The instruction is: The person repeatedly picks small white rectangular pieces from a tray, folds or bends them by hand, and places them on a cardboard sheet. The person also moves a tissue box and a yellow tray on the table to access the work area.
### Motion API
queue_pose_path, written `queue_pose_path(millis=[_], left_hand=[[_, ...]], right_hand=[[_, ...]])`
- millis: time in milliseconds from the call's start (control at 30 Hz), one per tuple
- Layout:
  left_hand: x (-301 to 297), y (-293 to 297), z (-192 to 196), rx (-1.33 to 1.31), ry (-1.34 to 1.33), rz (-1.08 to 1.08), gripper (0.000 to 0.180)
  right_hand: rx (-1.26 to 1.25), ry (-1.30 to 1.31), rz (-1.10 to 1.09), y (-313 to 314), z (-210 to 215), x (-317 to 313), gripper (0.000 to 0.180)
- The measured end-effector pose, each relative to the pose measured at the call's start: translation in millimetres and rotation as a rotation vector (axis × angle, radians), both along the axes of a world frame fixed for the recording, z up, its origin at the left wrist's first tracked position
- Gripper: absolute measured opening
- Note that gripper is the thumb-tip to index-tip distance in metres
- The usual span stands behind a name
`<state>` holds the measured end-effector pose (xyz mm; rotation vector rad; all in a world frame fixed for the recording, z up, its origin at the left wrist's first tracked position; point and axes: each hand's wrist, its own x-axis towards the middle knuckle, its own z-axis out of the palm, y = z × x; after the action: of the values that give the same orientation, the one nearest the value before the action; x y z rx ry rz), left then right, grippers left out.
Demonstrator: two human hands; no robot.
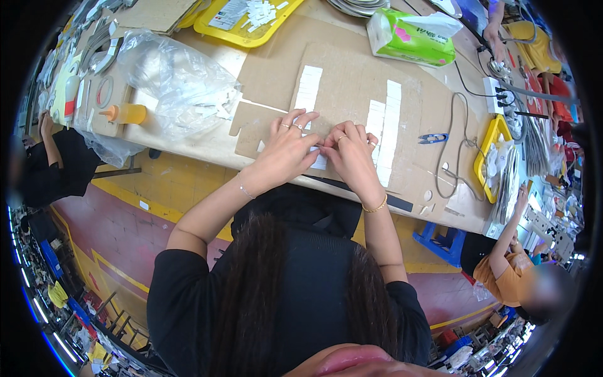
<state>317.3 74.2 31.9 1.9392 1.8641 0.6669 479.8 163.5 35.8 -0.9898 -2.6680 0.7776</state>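
My left hand (286,151) and my right hand (352,154) meet fingertip to fingertip over a small white strip (319,161) lying on a brown cardboard sheet (345,81). Both pinch at the strip near the table's front edge. Rows of white strips (308,88) are stuck on the cardboard ahead of my left hand, and more white strips (386,125) lie to the right of my right hand. Rings sit on both hands, a bracelet on each wrist.
A clear plastic bag of white pieces (182,85) and an orange-capped bottle (125,114) lie at left. A yellow tray (242,22), a green tissue pack (411,38), blue snips (433,138) and cables are on the table. Other people work at left and right.
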Motion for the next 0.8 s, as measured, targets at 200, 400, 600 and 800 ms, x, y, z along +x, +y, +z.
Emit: queue_pose_path(millis=[200, 400, 600, 800], left_hand=[[5.9, 5.9, 1.5, 0.004, -0.01, 0.009, 0.015], [4.4, 8.3, 7.3, -0.029, -0.061, -0.029, 0.011], [-1.3, 10.8, 27.9, -0.054, -0.606, 0.063, 0.011], [2.3, 9.3, 64.5, -0.115, -1.131, 0.131, 0.014]], right_hand=[[0.027, -0.021, 0.008, -1.0, 0.1, 5.5, 0.011], [0.03, -0.006, 0.023, -3.5, 9.3, 8.1, 0.01], [-0.272, 0.392, -0.084, -0.1, 30.3, 23.9, 0.018], [-0.877, 0.901, -0.204, -4.3, 39.3, 32.6, 0.008]])
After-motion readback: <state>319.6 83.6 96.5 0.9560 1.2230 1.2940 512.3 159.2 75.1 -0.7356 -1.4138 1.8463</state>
